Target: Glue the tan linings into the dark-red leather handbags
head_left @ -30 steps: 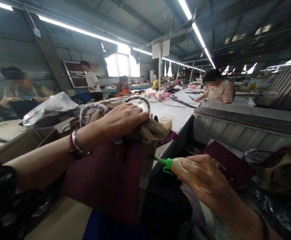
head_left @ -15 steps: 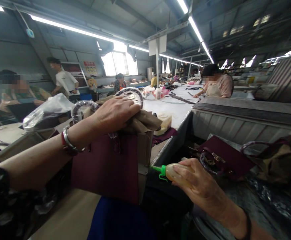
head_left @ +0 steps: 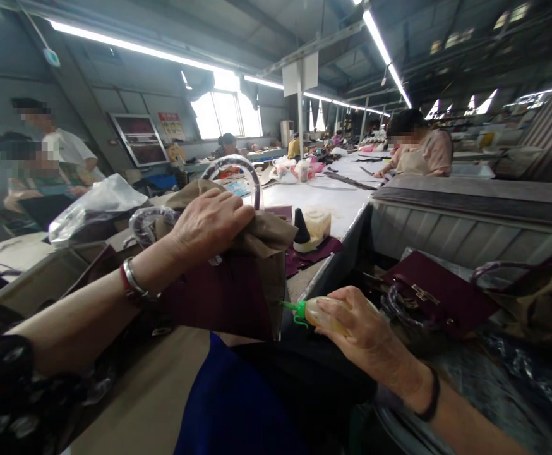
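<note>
A dark burgundy handbag (head_left: 223,300) is tilted in front of me, its handles (head_left: 235,163) wrapped in clear plastic. My left hand (head_left: 212,221) is closed over its top, gripping the handbag where tan lining cloth (head_left: 271,234) bunches out. My right hand (head_left: 356,322) wraps round a squeeze bottle (head_left: 326,315) with yellowish contents and a green nozzle (head_left: 295,308). The nozzle tip points at the handbag's side edge, close to it; whether they touch I cannot tell.
Another burgundy handbag (head_left: 439,291) lies in the bin at right. A yellowish container with a black cone (head_left: 301,229) stands on the table. At left is a clear plastic bag (head_left: 96,205). A co-worker (head_left: 420,148) works across the white table (head_left: 352,170); other people are at left.
The handbag has tipped, its lower edge coming up. My right hand has moved slightly left and up with the squeeze bottle. A person in white at the back has moved left.
</note>
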A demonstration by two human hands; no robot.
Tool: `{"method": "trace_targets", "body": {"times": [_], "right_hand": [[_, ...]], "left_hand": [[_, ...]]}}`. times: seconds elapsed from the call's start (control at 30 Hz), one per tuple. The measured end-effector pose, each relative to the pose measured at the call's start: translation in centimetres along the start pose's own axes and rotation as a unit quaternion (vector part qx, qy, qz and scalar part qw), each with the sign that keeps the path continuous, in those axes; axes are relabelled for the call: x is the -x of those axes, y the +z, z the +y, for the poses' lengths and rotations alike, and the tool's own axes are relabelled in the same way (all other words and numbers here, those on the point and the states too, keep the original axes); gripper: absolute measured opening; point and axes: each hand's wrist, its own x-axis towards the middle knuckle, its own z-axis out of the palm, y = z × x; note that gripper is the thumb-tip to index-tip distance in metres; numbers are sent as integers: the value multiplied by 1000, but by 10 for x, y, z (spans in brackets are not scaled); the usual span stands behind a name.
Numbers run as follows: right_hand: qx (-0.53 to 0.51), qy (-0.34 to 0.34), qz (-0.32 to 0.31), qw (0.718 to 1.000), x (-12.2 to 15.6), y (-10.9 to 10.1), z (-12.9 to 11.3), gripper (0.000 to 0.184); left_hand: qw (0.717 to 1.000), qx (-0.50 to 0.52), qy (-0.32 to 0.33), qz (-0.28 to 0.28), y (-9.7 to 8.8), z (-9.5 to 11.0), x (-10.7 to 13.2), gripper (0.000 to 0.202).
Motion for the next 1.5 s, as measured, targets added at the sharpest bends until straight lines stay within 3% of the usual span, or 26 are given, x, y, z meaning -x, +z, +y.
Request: {"method": "trace_targets", "body": {"times": [0.13, 0.3, 0.83, 1.1, 1.27, 1.5], "right_hand": [[9, 0, -9, 1000, 10, 9, 4, 47], [3, 16, -35, 999, 23, 14, 16, 38], [35, 1, -72, 997, 10, 37, 43, 10], [36, 24, -85, 995, 6, 33, 36, 9], [13, 29, -116, 993, 13, 32, 31, 17], [16, 42, -99, 994, 9, 32, 33, 16]], "left_hand": [[1000, 3, -6, 22, 11, 22, 17, 9], [999, -1, -22, 33, 19, 39, 34, 12], [999, 45, -9, 30, 12, 40, 34, 18], [998, 53, -14, 24, 7, 43, 36, 19], [996, 90, -27, 1, -3, 49, 42, 14], [987, 152, -55, -15, -20, 56, 56, 10]]}}
